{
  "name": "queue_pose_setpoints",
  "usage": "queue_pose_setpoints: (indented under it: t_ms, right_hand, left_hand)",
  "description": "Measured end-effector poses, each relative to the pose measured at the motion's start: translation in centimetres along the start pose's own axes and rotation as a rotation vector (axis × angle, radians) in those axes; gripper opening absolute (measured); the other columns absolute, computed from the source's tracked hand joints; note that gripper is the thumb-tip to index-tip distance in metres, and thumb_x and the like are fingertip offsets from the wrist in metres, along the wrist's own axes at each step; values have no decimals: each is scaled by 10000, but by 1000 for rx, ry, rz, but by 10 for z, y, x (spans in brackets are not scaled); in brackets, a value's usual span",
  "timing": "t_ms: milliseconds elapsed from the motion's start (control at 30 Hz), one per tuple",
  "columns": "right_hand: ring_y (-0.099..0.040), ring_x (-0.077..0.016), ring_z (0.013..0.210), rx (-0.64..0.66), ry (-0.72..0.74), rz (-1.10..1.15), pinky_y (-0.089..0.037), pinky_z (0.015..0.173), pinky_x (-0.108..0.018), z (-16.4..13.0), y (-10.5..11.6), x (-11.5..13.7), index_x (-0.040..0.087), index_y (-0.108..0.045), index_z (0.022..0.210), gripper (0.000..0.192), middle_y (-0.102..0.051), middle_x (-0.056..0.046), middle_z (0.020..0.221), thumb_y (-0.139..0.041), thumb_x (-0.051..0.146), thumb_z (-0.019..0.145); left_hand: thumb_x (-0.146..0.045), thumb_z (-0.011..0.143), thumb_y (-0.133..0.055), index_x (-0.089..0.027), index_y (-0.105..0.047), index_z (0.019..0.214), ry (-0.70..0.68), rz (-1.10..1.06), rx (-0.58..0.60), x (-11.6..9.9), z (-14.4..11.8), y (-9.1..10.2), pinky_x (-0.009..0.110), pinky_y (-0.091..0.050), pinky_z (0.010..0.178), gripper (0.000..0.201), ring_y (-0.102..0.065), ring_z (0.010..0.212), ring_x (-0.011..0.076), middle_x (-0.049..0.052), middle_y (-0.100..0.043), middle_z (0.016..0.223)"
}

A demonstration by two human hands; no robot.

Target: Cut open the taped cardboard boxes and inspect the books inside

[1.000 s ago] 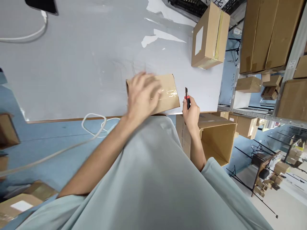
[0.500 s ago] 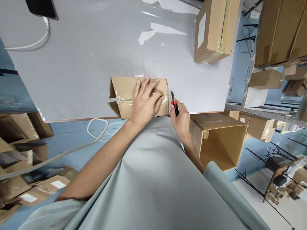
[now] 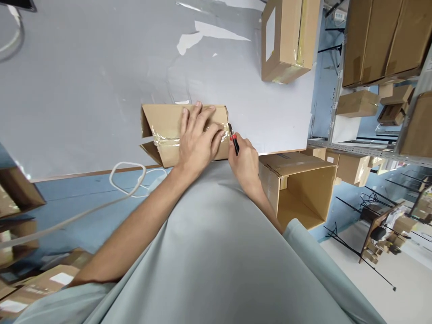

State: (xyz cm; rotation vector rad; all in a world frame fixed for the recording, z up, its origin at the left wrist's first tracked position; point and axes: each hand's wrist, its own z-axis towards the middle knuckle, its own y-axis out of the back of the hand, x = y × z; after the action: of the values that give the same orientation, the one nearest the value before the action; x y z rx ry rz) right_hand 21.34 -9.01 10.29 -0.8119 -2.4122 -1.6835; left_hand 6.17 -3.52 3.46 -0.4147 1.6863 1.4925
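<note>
A small taped cardboard box [image 3: 162, 128] lies near the front edge of the grey table [image 3: 84, 90], its left flaps partly open. My left hand [image 3: 197, 139] presses flat on the box top, fingers spread. My right hand [image 3: 245, 159] grips a red-and-black utility knife [image 3: 233, 138]. The blade tip sits against the box's right end, at the clear tape.
A larger sealed carton [image 3: 285, 40] stands at the table's far right. An open empty carton [image 3: 297, 189] sits on the floor below the table edge. A white cable [image 3: 124, 180] loops off the front edge. Shelves with boxes [image 3: 381, 45] fill the right side; more cartons [image 3: 20, 193] lie left.
My left hand came down and now rests flat on the box. My right hand brought the knife leftwards from beside the box until it meets the box's right end.
</note>
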Motion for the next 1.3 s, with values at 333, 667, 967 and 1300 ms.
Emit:
queue_pose_setpoints:
  t_ms: [333,667,967,1300]
  right_hand:
    - [-849,-342,1058,180,-206,-238,-648,914,-423,-33,24,43,121,-648,1503,396,-837,-219,1203,-379,199,1223]
    - [-831,-339,1143,22,-89,-150,-632,1014,-441,-15,17,36,169,-562,1676,509,-831,-191,1272,-383,380,1248]
    - [-832,-344,1109,-1,-170,-114,-628,1019,-453,-15,4,37,142,-578,1662,525,-849,-205,1234,-390,387,1238]
    - [-834,-321,1129,15,-201,-159,-625,1024,-419,-16,8,47,138,-603,1602,485,-838,-199,1265,-353,375,1261]
  left_hand:
    - [-556,1216,-438,-318,-729,1358,8,-49,31,1,0,-6,655,-22,1532,401,-226,1839,279,-16,-529,1834]
    - [-582,1207,-449,-325,-746,1351,14,-118,53,-1,-1,-3,623,28,1539,418,-201,1847,295,-1,-498,1858]
    - [-587,1212,-458,-321,-752,1291,-36,-161,2,6,-3,-11,632,13,1536,405,-213,1844,292,13,-520,1844]
    - [-652,1184,-142,-273,-707,1424,-44,-62,84,4,-1,-15,559,151,1515,722,258,1798,139,-65,-465,1879]
